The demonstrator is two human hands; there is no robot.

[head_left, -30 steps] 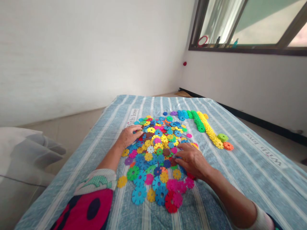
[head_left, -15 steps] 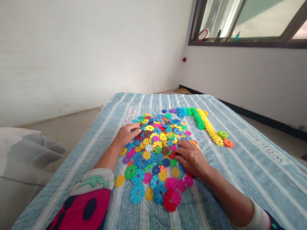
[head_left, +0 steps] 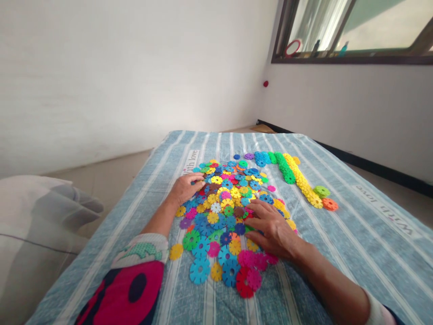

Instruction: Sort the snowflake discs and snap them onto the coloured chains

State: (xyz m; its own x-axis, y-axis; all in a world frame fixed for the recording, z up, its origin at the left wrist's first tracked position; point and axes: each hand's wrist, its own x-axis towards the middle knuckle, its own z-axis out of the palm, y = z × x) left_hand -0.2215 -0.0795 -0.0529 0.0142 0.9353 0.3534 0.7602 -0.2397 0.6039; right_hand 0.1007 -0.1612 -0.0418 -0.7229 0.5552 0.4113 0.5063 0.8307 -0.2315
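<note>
A loose heap of colourful notched plastic discs [head_left: 213, 217] covers the middle of the bed. My left hand [head_left: 184, 188] rests at the heap's left edge, fingers reaching over some discs and the thumb a little apart. Across from it, my right hand [head_left: 272, 229] lies over the right side of the heap with its fingers spread, near a brown disc [head_left: 239, 212]. Discs beneath both palms are hidden. Beyond the right hand, yellow discs [head_left: 302, 181] overlap in a long row, beside a shorter green row [head_left: 285, 169] and a cluster of blue discs [head_left: 262, 158].
An orange disc [head_left: 330, 204] and lime discs [head_left: 321, 191] lie at the yellow row's near end. Purple discs [head_left: 249, 156] sit by the blue ones. A blue striped sheet [head_left: 341, 253] covers the bed. Sheer white fabric [head_left: 37, 212] hangs at left; walls stand behind.
My right hand has shifted slightly toward me and left over the discs. The left hand stays at the heap's left edge. The whole view has moved a little.
</note>
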